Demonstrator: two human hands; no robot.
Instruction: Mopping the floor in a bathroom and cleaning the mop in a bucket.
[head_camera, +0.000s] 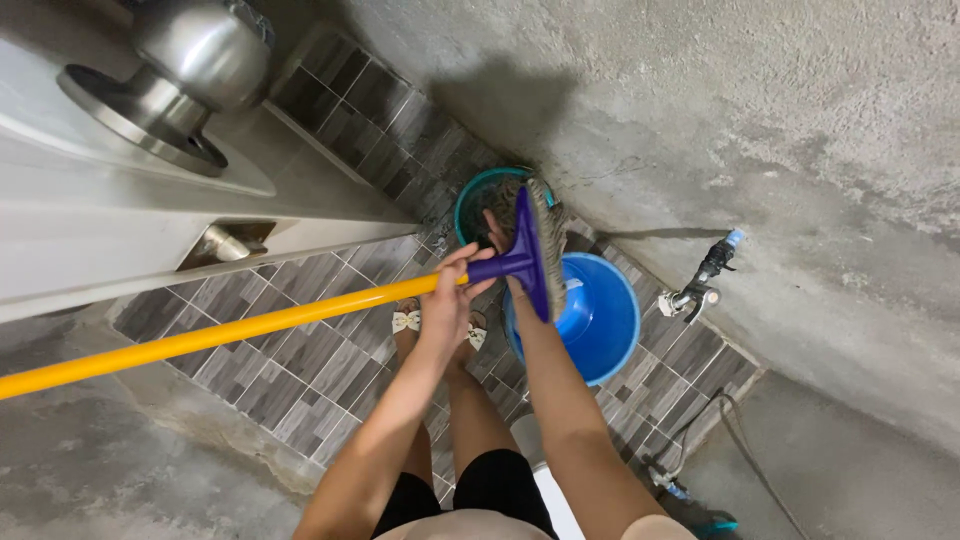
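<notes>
Left hand (452, 290) fingers clamped on the mop (300, 318) neck to steady it; right hand (500, 232) behind the head, fingers hidden, over the buckets (600, 320).

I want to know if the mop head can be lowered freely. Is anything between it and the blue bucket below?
Nothing visible does. The left hand grips the yellow handle, the right hand touches the mop head, and the blue bucket below shows no lid or obstacle.

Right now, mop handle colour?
Yellow mop handle, purple at the head joint; head view shows it best.
</notes>
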